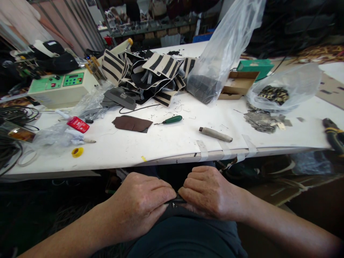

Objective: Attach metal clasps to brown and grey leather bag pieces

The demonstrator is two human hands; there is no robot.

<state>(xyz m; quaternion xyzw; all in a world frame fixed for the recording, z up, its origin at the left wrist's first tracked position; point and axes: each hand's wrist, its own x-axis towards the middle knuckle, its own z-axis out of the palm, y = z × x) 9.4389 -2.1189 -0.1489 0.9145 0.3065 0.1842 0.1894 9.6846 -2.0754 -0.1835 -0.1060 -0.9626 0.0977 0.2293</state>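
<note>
My left hand (142,200) and my right hand (211,193) are close together over my lap, just below the table's front edge. Between the thumbs runs a thin dark strip (177,199) with small shiny bits at its middle. Both hands are closed and grip it from either side; most of it is hidden by fingers and shadow. On the table beyond them lie a green-handled awl-like tool (172,120), a grey wrapped stick-shaped tool (216,134) and a dark brown leather-like piece (133,123).
A heap of striped black-and-beige pieces (161,66) lies behind, beside a clear plastic bag (206,82). At left are a control box (64,87), a red bottle (77,124) and yellow tape (77,152). Grey metal plates (260,122) and pliers (334,136) lie right.
</note>
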